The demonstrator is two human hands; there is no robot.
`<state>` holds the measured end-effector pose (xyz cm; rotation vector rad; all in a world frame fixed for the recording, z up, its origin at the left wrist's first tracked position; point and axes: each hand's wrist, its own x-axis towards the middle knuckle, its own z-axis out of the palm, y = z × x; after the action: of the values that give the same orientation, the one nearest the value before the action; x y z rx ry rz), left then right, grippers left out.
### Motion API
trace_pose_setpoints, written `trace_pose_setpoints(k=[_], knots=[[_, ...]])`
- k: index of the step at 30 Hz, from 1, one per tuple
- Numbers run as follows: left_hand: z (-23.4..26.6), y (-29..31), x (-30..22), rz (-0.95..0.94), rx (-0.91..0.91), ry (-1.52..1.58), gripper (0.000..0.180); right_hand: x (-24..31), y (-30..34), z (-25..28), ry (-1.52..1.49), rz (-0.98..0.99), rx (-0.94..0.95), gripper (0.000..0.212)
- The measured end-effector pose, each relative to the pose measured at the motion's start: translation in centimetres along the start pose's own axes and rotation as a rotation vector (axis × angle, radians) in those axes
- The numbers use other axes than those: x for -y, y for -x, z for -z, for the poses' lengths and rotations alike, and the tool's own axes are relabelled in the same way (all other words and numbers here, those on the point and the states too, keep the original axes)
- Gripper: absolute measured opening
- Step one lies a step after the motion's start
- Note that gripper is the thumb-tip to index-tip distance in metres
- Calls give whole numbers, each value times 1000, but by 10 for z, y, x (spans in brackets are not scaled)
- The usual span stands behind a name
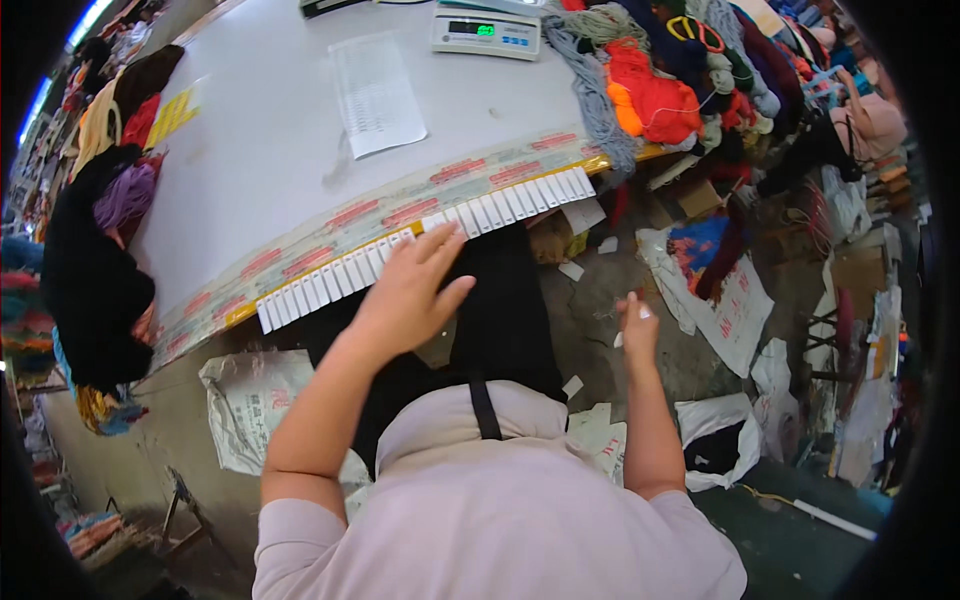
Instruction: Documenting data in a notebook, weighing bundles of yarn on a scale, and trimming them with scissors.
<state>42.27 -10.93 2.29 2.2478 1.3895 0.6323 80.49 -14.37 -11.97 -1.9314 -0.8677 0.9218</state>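
Note:
A row of small white paper labels (340,275) lines the table's near edge, side by side, with yellow tape along their upper ends. My left hand (405,290) reaches over the middle of this row. Its fingers are stretched out and the thumb stands apart, with the fingertips at the labels and nothing held. Off to the right, away from the table, my right hand (638,325) is raised with the fingers curled closed. A small pale bit shows beside its fingers, too small to name.
The white table (250,120) carries a printed paper sheet (375,95) and a digital scale (487,32). Coloured yarn (655,95) is heaped at its right, black yarn (95,270) at its left. Woven sacks (725,310) and paper scraps lie on the floor; another person (865,125) is far right.

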Motion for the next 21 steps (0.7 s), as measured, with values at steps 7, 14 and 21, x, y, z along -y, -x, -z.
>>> trace_pose_setpoints(k=[7,14,21], knots=[[103,-5,-29,-223,-22,692,35,-168,-50,16,696,-58,-202,57],[172,-11,-61,-1091,32,1599,21,-204,-97,66,577,-211,-255,64],[165,-64,-29,-1055,253,1406,13,137,-132,-53,-25,723,-483,32]])
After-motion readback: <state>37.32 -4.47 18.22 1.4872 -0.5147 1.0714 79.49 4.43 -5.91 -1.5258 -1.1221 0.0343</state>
